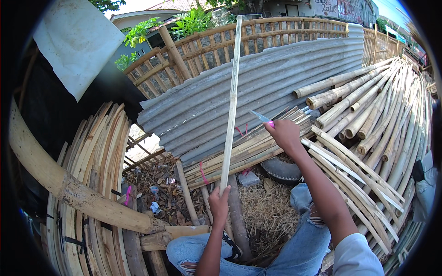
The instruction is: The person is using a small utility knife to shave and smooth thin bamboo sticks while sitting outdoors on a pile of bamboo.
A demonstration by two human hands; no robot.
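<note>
My left hand is closed round the lower end of a long split bamboo strip, which stands nearly upright in front of me. In my right hand is a knife with a pink handle, its blade pointing up and left, apart from the strip. Behind the knife lies a bundle of bamboo strips, bound with pinkish-red ties, on the ground. Most of the knife's handle is hidden by my fingers.
Bamboo poles are heaped at the right, with loose split strips nearer me. A thick bamboo pole crosses the left, before upright wooden slats. A tyre lies near my knees. Corrugated metal sheeting and a bamboo fence stand ahead.
</note>
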